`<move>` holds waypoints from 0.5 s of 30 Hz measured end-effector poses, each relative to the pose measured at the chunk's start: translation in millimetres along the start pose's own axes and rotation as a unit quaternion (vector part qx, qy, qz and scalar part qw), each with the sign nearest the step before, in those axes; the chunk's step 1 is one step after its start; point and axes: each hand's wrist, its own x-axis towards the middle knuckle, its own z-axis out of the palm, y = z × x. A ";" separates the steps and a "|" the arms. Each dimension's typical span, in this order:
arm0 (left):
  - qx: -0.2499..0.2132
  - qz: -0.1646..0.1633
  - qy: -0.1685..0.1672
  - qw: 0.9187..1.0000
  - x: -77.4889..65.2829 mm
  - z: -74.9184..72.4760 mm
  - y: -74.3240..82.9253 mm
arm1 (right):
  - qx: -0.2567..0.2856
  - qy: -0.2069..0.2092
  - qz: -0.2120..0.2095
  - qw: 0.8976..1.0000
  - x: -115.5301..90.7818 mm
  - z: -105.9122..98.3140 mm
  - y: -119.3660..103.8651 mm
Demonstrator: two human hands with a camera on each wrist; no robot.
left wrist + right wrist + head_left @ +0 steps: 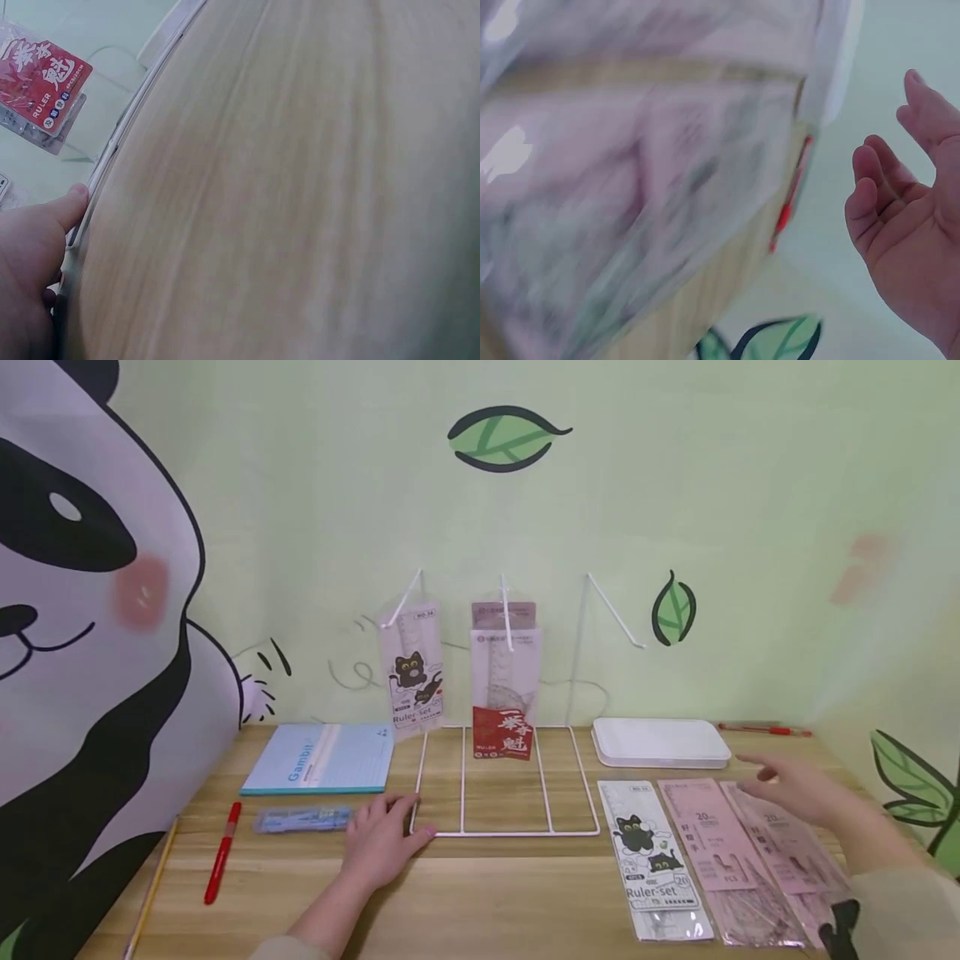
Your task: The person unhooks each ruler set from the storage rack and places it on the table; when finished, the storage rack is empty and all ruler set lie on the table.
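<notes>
My left hand [382,839] rests on the table at the front left corner of a white wire display rack [517,834], touching its frame. In the left wrist view the thumb [71,206] lies against the wire. A cat-print ruler set [416,668] hangs on the left hook, and a red-and-clear ruler packet [504,727] on the middle one; the right hook [615,610] bears nothing. My right hand [795,789] hovers with loose fingers over the far end of the right pink ruler packet [787,852], holding nothing. Beside that lie another pink packet [708,843] and a cat-print ruler set [651,843].
Behind the packets sits a white case [660,743], with a red pen [765,728] to its right. On the left are a blue notebook [315,760], a blue packet [303,819], a red marker [222,853] and a yellow pencil [152,889]. A printed wall stands behind.
</notes>
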 end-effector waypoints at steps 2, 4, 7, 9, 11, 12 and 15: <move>0.002 0.000 0.001 1.000 1.6 -2.4 -1.1 | 0.004 0.012 -0.010 1.000 14.2 0.7 -17.2; 0.003 0.001 -0.001 1.000 2.1 -3.9 -1.9 | 0.007 0.019 -0.014 1.000 26.1 2.4 -35.4; 0.002 0.002 -0.002 1.000 0.7 -4.4 -2.6 | 0.027 0.021 -0.019 0.999 41.4 7.2 -63.8; 0.002 0.002 0.000 1.000 -0.2 -4.0 -2.6 | 0.049 0.024 -0.028 0.998 51.0 11.8 -80.7; 0.001 0.002 0.002 1.000 -0.6 -3.3 -2.2 | 0.077 0.030 -0.041 0.996 60.1 16.2 -95.5; 0.000 0.002 0.004 1.000 -0.6 -2.9 -1.8 | 0.084 0.035 -0.046 0.995 63.9 18.5 -101.4; -0.004 0.004 0.006 1.000 0.1 -2.0 -0.2 | 0.101 0.047 -0.062 0.992 73.6 23.2 -118.3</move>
